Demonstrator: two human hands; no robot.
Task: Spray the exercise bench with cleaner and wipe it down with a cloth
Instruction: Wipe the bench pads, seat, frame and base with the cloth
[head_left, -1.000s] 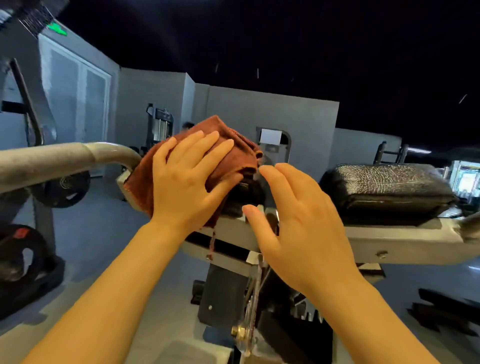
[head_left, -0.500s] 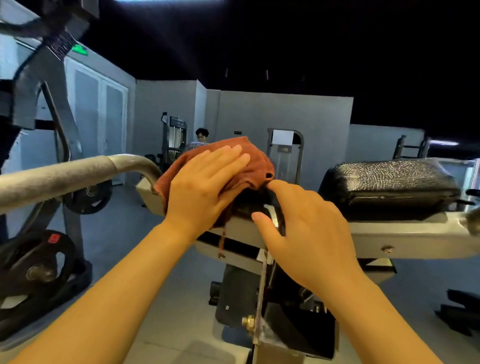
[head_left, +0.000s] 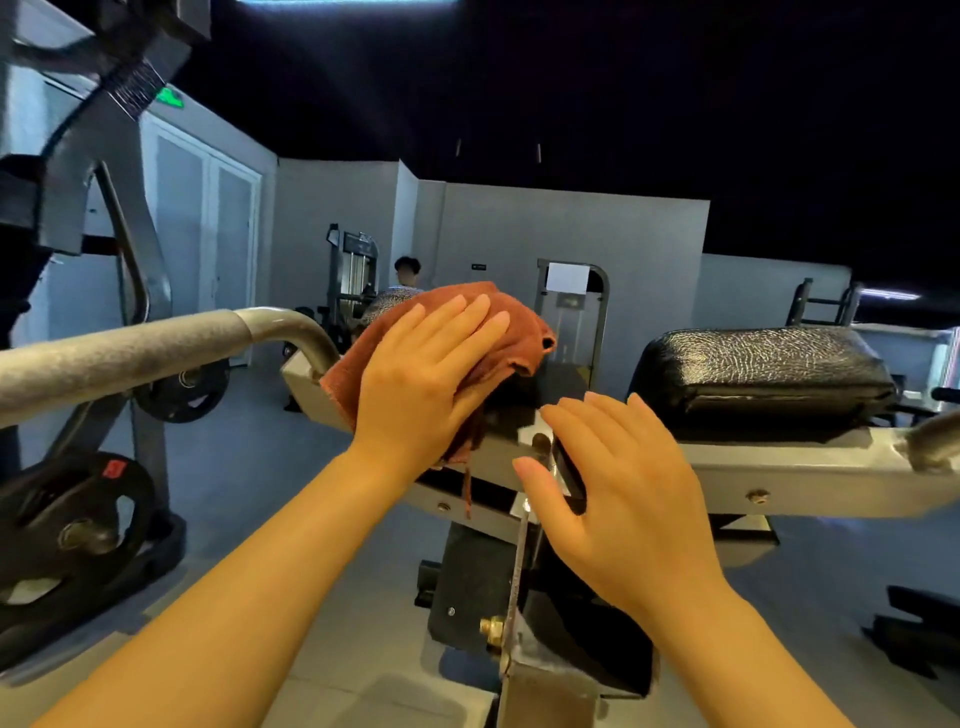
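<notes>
The right hand is hovering nearest, fingers straight and spread, grasping nothing, just above the grey metal frame of the exercise bench. Beyond it, the left hand is lying flat, fingers extended, pressing a rust-coloured cloth onto a black pad at the frame's left end. A second black pad is sitting at the right end.

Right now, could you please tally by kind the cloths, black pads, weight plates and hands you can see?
Cloths: 1, the rust-brown cloth under the left hand.
Black pads: 1, the black pad.
Weight plates: 2, the near plate and the far plate.
Hands: 2, with the right hand.
Total: 6.
</notes>
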